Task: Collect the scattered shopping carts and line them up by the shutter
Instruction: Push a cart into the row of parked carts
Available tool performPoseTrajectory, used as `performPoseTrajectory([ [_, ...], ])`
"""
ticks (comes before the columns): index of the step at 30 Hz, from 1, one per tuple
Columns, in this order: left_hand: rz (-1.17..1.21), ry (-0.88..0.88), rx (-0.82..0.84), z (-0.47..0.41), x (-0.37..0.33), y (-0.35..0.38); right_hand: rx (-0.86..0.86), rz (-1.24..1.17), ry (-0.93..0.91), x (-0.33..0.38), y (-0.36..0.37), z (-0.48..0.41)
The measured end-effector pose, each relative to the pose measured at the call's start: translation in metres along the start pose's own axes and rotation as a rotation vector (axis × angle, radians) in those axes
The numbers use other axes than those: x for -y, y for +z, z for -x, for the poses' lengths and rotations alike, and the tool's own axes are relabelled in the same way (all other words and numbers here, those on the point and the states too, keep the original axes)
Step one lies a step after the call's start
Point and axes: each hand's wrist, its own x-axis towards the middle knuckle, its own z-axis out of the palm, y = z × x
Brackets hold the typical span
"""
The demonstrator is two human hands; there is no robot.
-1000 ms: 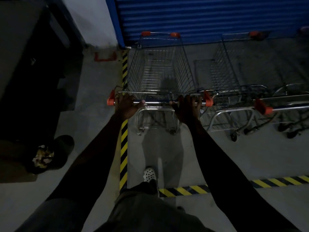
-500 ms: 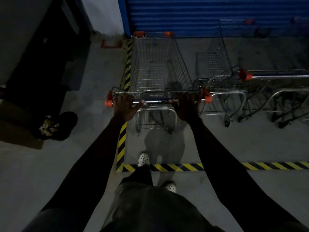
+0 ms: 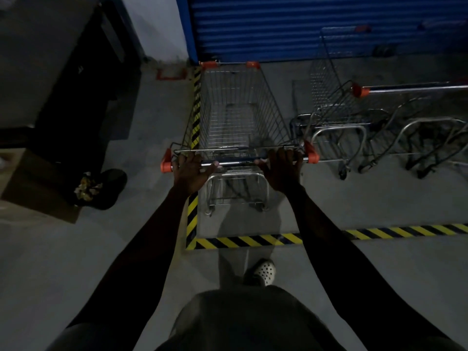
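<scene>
The shutter (image 3: 304,26) is cut off by the top and right edges. The second cart (image 3: 336,102) loses the far end of its handle (image 3: 415,87) at the right edge. The metal frames (image 3: 430,138) beyond it are too dark to count. The left hand (image 3: 188,171) and the right hand (image 3: 281,171) curl round the push bar (image 3: 238,162), so both palms are hidden. The dark heap (image 3: 101,188) at the left cannot be identified.

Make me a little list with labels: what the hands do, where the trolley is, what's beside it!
left hand: grips the handle of the silver wire shopping cart
right hand: grips the same handle
cart front: close to the blue ribbed shutter
beside it: second wire cart, on its right
floor: yellow-black striped tape
</scene>
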Motion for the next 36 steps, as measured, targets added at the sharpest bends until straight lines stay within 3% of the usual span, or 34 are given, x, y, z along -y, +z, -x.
performPoseTrajectory([
  [13, -0.064, 0.132, -0.075, 0.086, 0.037, -0.004, 0.100, -0.048, 0.013, 0.040, -0.052, 0.075],
  [20, -0.038, 0.107, 0.003, 0.101, 0.039, -0.017, 0.227, -0.141, 0.064, 0.050, -0.067, 0.087],
  [25, -0.025, 0.135, -0.087, 0.106, 0.046, -0.013, 0.176, -0.118, 0.045, 0.054, -0.071, 0.093],
  [30, -0.063, 0.152, -0.047, 0.110, 0.043, -0.018, 0.092, -0.031, 0.024, 0.056, -0.071, 0.094],
  [36, -0.316, 0.285, -0.324, 0.107, 0.049, -0.004, 0.033, -0.064, 0.039, 0.059, -0.073, 0.094],
])
